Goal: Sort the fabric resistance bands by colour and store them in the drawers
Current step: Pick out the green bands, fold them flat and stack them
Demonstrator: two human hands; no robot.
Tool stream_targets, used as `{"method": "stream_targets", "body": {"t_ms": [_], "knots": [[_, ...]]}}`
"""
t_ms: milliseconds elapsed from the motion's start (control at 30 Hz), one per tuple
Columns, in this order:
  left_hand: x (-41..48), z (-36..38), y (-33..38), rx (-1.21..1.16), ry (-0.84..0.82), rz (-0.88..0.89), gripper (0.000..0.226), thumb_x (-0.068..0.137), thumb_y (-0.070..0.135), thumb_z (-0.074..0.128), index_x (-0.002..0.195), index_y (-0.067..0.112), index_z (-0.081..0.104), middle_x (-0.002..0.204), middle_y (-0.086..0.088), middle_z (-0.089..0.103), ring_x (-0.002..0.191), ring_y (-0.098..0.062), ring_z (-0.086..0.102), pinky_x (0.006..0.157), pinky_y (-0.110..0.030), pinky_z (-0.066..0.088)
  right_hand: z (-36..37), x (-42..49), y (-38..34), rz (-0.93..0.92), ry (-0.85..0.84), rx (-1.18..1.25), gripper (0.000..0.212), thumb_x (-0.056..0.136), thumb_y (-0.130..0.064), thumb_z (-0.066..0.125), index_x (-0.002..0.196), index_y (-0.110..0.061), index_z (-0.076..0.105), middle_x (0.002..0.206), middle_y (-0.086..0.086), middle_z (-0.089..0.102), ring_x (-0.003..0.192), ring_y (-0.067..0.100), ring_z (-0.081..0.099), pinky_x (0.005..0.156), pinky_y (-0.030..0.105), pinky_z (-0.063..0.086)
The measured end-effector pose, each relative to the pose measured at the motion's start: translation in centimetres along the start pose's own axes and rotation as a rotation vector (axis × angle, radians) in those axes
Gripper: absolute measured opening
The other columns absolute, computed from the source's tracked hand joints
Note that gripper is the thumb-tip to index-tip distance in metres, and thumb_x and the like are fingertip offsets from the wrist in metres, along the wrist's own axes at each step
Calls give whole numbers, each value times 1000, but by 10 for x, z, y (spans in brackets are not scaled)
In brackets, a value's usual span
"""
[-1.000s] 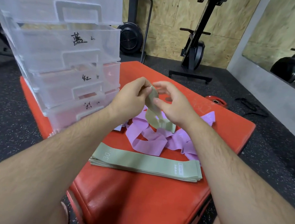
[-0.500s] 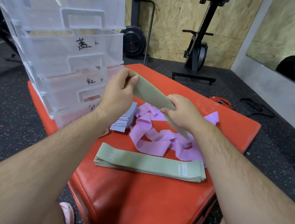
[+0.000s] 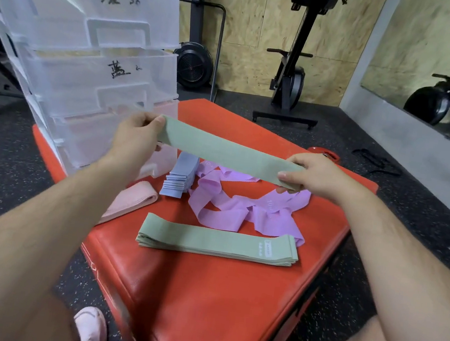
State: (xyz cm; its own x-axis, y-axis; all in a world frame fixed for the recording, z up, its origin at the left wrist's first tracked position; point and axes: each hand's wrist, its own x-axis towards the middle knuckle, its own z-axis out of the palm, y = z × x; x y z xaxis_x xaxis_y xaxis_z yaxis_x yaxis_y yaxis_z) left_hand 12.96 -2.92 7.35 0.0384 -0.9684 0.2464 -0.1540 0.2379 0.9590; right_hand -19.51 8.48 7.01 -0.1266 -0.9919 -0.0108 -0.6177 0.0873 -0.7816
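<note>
Green band, bunched half a second ago, now pulled flat between left hand and right hand, both pinching its ends above the red pad. One green stack, one blue stack, one pink band, purple tangle; four drawers.

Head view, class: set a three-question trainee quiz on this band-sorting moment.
1. True or false: the green band is held flat between both hands.
2. Which colour lies loose and tangled on the red pad? A purple B blue C pink
3. Fill in: the neat green stack lies ____ the purple bands, on the person's side.

Key: 1 true; 2 A; 3 in front of. The left hand and right hand each pinch one end.
</note>
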Motion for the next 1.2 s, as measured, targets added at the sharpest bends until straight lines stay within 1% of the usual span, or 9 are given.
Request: {"method": "stream_targets", "body": {"t_ms": [100,167,267,433,567,767,933,1100,1200], "knots": [[-5,-15,-5,58,-96,-23,18,98,25,60,81,21,65,65,2,58,52,-12,44,50,-22,39,-8,-15,4,50,-21,125,16,94,-11,69,106,-2,66,91,18,72,77,30,76,58,29,60],[-10,-24,-11,86,-165,-31,15,96,24,63,83,20,68,57,7,56,47,-10,41,47,-21,38,-8,-23,7,58,-4,87,14,94,-14,70,105,-7,68,83,13,70,60,23,72,49,25,54],[-22,-34,-15,55,-241,-18,16,99,13,58,85,13,66,59,0,64,49,-13,56,51,-23,46,-4,-35,9,44,14,47,9,91,-14,73,99,-11,73,78,11,69,46,14,61,43,22,46],[-48,-46,-21,-67,-367,-74,18,94,16,61,82,10,73,85,-12,74,81,-27,68,76,-33,55,6,-56,11,3,11,56,11,91,-19,73,96,-10,77,87,6,78,78,11,74,69,26,57],[-65,-54,-43,224,-415,-8,9,79,11,77,80,14,69,84,-7,73,81,-21,68,86,-35,55,20,-76,15,-41,48,-124,13,94,-25,69,89,-19,79,68,-21,70,64,-10,60,64,8,43],[-82,-56,-71,582,-519,306,24,83,-4,68,86,19,67,94,-4,70,81,-18,62,71,-14,46,60,-93,29,-115,86,-319,19,83,-6,68,92,-20,76,87,-8,75,67,-5,59,65,3,41],[-83,-57,-84,752,-574,428,25,82,0,66,89,23,67,101,-4,62,84,-19,58,76,-24,44,71,-94,31,-133,68,-462,22,82,-7,62,89,-23,75,77,-17,67,66,-4,55,68,20,40],[-84,-52,-90,843,-603,506,19,80,1,68,90,16,72,88,-2,62,80,-9,49,75,-8,33,74,-90,34,-129,11,-612,20,82,-15,63,92,-26,75,81,-18,61,90,15,61,83,32,49],[-83,-49,-93,948,-611,521,15,79,24,65,91,19,72,93,2,65,103,-24,57,90,-20,29,75,-88,36,-133,-23,-729,19,83,-24,64,95,-33,76,86,-16,60,104,24,52,92,36,47]]}}
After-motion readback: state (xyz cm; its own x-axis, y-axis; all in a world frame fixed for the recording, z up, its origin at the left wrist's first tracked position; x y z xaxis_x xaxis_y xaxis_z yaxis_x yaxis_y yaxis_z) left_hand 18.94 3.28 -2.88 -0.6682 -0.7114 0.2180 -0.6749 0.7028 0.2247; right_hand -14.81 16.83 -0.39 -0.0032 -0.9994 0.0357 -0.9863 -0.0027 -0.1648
